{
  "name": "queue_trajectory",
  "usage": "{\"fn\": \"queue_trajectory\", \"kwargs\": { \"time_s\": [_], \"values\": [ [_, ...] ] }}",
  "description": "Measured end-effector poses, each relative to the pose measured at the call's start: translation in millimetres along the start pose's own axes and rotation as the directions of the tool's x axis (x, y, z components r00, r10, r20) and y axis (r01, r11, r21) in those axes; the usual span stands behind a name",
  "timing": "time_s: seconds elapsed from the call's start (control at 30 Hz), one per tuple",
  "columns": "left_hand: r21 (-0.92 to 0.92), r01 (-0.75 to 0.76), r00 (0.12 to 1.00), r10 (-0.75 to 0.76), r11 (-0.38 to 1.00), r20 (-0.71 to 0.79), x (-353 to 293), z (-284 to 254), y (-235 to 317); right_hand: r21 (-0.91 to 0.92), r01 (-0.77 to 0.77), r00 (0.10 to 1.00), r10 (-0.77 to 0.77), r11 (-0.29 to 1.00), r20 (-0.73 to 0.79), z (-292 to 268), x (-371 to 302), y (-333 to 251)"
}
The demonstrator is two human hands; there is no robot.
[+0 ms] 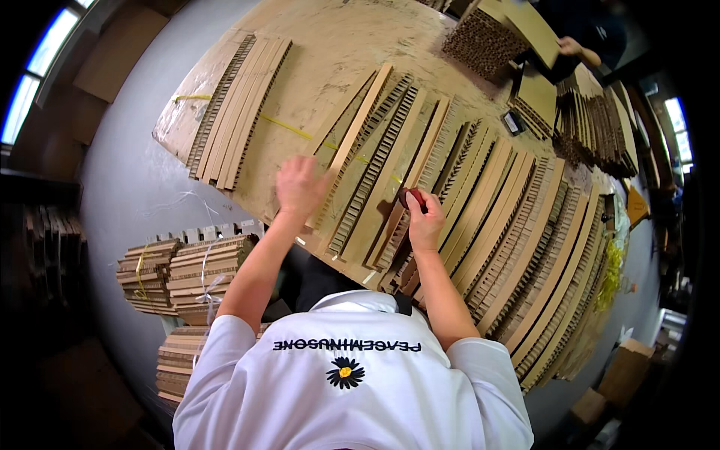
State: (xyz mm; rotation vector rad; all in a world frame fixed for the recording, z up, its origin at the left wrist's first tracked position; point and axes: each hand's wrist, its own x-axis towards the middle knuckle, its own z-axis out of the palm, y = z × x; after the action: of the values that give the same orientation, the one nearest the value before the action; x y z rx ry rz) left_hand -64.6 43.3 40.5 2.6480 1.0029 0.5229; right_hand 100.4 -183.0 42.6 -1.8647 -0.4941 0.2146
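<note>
My right hand [426, 220] is closed around a small dark red object [409, 198], perhaps a tool handle; its kind is not clear. It hovers over long honeycomb cardboard strips [397, 180] lying loosely side by side on the table. Motion blurs my left hand [300, 184], so its fingers do not show well. It is close to the near end of a slanted cardboard strip [354, 135], and I cannot tell whether it touches it. A thin yellow strap [285, 126] runs across the tabletop under some strips.
A bundle of strips [241, 112] lies at the table's [337, 45] left. More strips [525, 247] fill the right side. Tied stacks [206, 274] stand below left. At the far right, another person's hand [571, 46] touches a cardboard panel [531, 30] beside a honeycomb block [484, 46].
</note>
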Motion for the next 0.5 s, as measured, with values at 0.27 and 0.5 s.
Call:
{"fn": "queue_trajectory", "kwargs": {
  "time_s": [0.27,0.5],
  "values": [
    [-0.022,0.152,0.987,-0.151,0.988,0.054,0,34,8,0.232,-0.121,0.992,0.124,0.965,-0.002,-3,12,-6],
    [0.043,0.166,0.974,-0.171,0.985,0.151,10,4,-22,0.328,-0.190,0.977,0.211,0.925,-0.028,-34,13,-16]
  ]
}}
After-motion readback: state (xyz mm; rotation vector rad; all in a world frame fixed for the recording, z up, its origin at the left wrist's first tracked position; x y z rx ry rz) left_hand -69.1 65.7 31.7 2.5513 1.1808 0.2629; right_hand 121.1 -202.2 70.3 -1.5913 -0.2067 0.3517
